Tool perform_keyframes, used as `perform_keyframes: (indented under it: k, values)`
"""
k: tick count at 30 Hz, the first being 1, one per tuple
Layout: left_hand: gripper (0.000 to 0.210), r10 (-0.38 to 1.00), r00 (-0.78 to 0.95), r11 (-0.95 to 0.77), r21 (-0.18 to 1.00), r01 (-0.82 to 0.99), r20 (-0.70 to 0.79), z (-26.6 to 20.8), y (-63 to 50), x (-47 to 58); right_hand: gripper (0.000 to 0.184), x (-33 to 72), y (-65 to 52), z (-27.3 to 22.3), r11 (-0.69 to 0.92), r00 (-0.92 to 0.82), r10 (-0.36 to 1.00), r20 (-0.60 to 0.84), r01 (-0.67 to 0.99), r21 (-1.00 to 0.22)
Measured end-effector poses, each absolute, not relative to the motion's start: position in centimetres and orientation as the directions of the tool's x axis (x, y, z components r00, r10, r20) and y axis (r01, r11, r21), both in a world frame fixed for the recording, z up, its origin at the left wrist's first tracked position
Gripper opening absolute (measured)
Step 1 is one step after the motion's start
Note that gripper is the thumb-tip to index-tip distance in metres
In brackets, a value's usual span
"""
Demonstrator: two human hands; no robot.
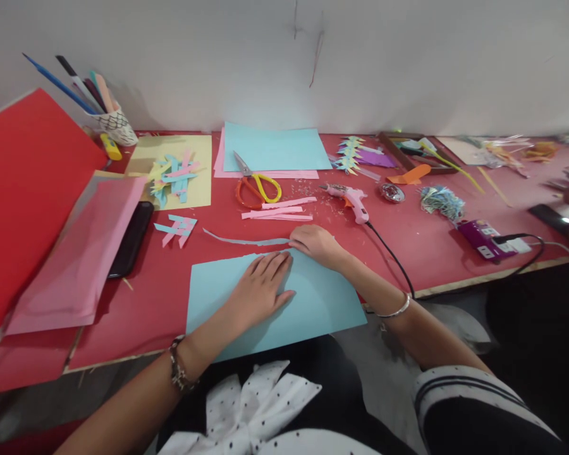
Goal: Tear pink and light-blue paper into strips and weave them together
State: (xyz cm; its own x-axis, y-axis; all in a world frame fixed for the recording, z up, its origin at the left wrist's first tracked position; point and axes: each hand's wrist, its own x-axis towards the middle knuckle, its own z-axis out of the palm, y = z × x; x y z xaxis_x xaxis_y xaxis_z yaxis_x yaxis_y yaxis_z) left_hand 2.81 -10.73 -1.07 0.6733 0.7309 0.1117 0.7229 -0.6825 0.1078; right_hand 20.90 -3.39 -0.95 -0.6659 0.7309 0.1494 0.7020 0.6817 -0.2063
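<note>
Muted light, soft sheen on red table [427, 253]; far right blurred.

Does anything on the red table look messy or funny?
Yes, a bit: tiny scraps lie scattered between the scissors and the pink glue gun, like crumbs. Also, the nearest blue sheet sits slantwise and pokes past the front edge of the table.

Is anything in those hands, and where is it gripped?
The right hand seems to pinch the thin blue strip toward its right end; the left hand rests on the blue sheet.
</note>
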Motion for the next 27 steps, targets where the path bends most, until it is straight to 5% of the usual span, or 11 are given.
perform_keyframes:
  k: [8,18,27]
  values:
    - [0.054,0.728,0.677,-0.685,0.128,0.717,0.103,-1.0,-10.7,2.7,0.024,22.2,-3.5,-0.7,0.712,-0.681,0.693,0.236,0.594,-0.375]
    - [0.054,0.723,0.684,-0.691,0.141,0.709,0.102,-0.8,-10.7,2.7,0.027,22.4,-3.3,-1.4,0.713,-0.669,0.697,0.257,0.611,-0.343]
    - [0.054,0.724,0.682,-0.690,0.133,0.711,0.106,-0.8,-10.6,2.7,0.033,23.5,-3.5,-0.7,0.681,-0.633,0.724,0.273,0.592,-0.432]
